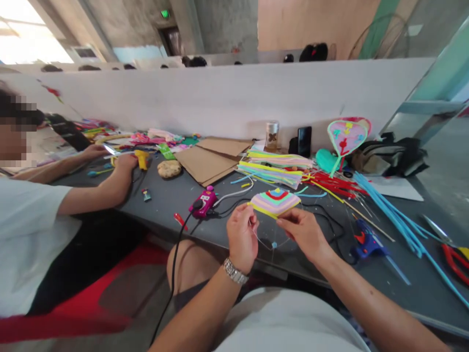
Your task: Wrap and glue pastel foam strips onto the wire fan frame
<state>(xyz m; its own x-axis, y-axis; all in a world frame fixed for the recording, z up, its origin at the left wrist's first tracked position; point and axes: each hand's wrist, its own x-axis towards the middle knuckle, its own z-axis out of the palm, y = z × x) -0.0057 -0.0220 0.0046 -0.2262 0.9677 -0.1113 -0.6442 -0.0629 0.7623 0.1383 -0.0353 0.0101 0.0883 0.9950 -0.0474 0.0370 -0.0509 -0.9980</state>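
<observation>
Both my hands hold a small fan-shaped craft piece (275,201) made of pastel strips in nested bands, with a thin wire frame hanging under it. My left hand (242,235), with a metal watch at the wrist, pinches its left edge near a yellow strip. My right hand (304,232) pinches its lower right edge. The piece hovers just above the dark grey table (164,195).
A pink glue gun (203,201) with a black cord lies left of my hands, a blue glue gun (366,240) to the right. Stacked coloured strips (274,168), red and blue sticks, cardboard sheets (210,159), a finished fan (346,137) and red-handled scissors (454,256) lie around. Another person sits at left.
</observation>
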